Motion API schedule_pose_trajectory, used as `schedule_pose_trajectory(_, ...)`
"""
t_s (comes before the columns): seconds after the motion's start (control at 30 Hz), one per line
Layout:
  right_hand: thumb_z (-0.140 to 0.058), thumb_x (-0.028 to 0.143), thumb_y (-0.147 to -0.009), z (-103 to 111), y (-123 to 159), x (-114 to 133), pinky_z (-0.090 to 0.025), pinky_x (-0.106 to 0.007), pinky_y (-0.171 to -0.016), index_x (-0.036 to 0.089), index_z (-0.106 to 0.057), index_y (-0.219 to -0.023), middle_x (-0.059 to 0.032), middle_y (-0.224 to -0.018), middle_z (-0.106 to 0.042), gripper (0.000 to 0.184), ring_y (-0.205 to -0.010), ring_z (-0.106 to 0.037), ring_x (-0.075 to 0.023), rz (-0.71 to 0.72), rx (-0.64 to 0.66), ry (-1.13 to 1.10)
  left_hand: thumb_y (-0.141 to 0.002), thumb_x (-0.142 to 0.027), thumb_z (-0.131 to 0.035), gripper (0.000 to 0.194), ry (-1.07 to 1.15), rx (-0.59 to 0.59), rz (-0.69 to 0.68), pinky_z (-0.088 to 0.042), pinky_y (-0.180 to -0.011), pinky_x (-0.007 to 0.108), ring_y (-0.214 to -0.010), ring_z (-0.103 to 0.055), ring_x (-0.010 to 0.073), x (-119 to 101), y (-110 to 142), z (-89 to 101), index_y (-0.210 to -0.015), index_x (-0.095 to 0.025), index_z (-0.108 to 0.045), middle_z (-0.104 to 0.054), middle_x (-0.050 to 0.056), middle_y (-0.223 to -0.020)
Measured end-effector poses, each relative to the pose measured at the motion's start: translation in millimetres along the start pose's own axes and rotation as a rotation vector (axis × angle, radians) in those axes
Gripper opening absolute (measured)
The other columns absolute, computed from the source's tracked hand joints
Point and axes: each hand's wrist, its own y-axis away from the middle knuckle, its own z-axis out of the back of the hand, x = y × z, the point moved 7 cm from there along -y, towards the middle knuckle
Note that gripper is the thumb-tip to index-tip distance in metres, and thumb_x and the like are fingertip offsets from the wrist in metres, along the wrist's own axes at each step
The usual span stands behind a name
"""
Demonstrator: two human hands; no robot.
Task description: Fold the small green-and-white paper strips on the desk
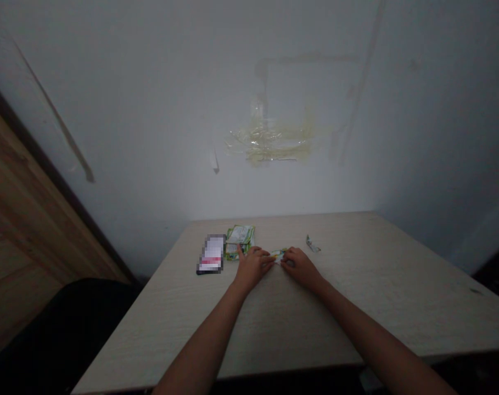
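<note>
A small printed wrapper or packet [279, 255], white with yellow and green, lies between my two hands near the middle of the table. My left hand [253, 269] pinches its left end with the fingertips, while the outer finger sticks up apart. On the other end, the bent fingers of my right hand [301, 266] close around it. Both hands rest low over the tabletop, and their fingers cover part of the packet. Just beyond my left hand is a small pile of flat green and white packets [241, 235].
A phone [212, 253] with a blurred-out screen lies left of the pile. One narrow, folded or twisted wrapper [313, 244] sits to the right. The pale wooden table [356, 307] meets a wall [150, 137] with old tape [269, 145]. A dark chair-like shape [63, 329] stands at left.
</note>
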Motion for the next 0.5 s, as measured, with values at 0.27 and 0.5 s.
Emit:
schedule_pose_trajectory(0.27, -0.063, 0.020, -0.085, 3.1, 1.6, 2.1, -0.045, -0.034, -0.089, 0.018, -0.070, -0.094, -0.0072, -0.096, -0.065, 0.012, -0.095, -0.056, -0.0207, 0.020, -0.004, -0.046, -0.089, -0.040, -0.061, 0.018, 0.014, 0.013, 0.011, 0.005, -0.109, 0.072, -0.115, -0.054, 0.0252, -1.3, -0.7, -0.7, -0.103, -0.041, -0.072, -0.073, -0.001, -0.110)
schedule_pose_trajectory(0.5, -0.064, 0.018, -0.084, 1.2, 2.4, 0.1, -0.046, -0.033, -0.089, 0.021, -0.074, -0.092, -0.0065, -0.096, -0.067, 0.013, -0.096, -0.058, -0.0197, 0.049, -0.001, -0.063, -0.091, -0.040, -0.057, 0.019, 0.007, 0.000, 0.000, 0.005, -0.109, 0.072, -0.109, -0.056, 0.0238, -2.8, -0.1, 0.5, -0.103, -0.041, -0.072, -0.073, -0.002, -0.107)
